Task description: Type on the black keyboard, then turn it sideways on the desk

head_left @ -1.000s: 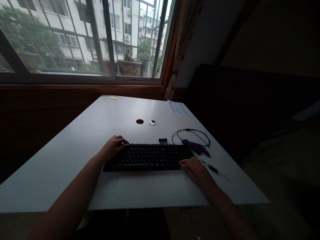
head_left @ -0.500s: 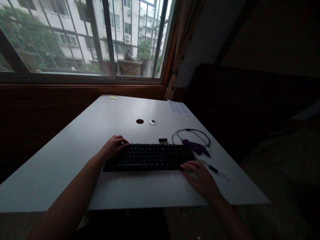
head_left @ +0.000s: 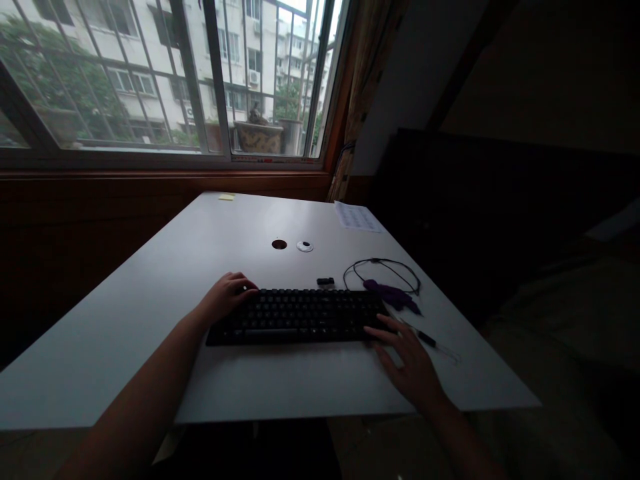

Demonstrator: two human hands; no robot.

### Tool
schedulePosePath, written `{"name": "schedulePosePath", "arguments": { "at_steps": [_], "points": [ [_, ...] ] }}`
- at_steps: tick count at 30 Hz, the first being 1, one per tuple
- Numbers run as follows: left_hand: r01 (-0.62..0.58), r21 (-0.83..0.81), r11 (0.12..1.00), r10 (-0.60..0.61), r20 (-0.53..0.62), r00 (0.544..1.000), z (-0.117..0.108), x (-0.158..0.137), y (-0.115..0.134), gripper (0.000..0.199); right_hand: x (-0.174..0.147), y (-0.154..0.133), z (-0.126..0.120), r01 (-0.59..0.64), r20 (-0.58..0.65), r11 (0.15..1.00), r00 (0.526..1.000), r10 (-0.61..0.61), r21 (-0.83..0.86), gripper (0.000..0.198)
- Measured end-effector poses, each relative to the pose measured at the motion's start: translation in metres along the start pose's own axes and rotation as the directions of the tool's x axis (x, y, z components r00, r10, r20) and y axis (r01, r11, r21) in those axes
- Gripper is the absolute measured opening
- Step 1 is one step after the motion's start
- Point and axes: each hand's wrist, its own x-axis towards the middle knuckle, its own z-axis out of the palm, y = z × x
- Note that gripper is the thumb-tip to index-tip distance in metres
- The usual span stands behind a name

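A black keyboard lies on a white desk. My left hand curls over the keyboard's far left corner and grips it. My right hand lies flat with fingers spread on the desk by the keyboard's near right corner, fingertips just touching its edge. A pen lies just right of that hand.
A purple object and a looped black cable lie past the pen. A small black piece sits behind the keyboard. Farther back are a cable hole, its white cap, a printed sheet and a yellow note.
My right hand has slid off the keyboard's right end, back and to the right onto the desk, and its fingers have spread. The left hand and keyboard stay put.
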Motion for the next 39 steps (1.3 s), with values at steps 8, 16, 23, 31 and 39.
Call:
{"name": "schedulePosePath", "arguments": {
  "at_steps": [8, 16, 23, 31, 39],
  "points": [
    [0.005, -0.002, 1.000, -0.005, 0.007, 1.000, -0.002, 0.000, 0.002, 0.034, 0.001, -0.001, -0.001, -0.005, -0.018, 1.000, 1.000, 0.005, 0.011, 0.021],
    [0.021, -0.010, 1.000, -0.021, 0.008, 1.000, -0.004, 0.000, 0.004, 0.036, 0.002, -0.002, -0.001, -0.027, -0.020, 0.999, 0.999, 0.027, 0.017, 0.019],
    [0.014, -0.011, 1.000, -0.014, 0.005, 1.000, -0.003, -0.001, 0.002, 0.032, 0.002, -0.002, 0.002, -0.029, 0.003, 1.000, 1.000, 0.029, 0.010, 0.029],
    [0.012, -0.004, 1.000, -0.012, 0.011, 1.000, -0.003, -0.001, 0.002, 0.031, 0.000, 0.001, 0.002, -0.076, 0.015, 0.997, 0.997, 0.076, 0.032, 0.025],
    [0.003, -0.012, 1.000, -0.003, 0.008, 1.000, -0.004, -0.001, 0.003, 0.033, 0.003, 0.008, -0.002, -0.195, 0.116, 0.953, 0.978, 0.172, 0.231, 0.027]
  ]
}}
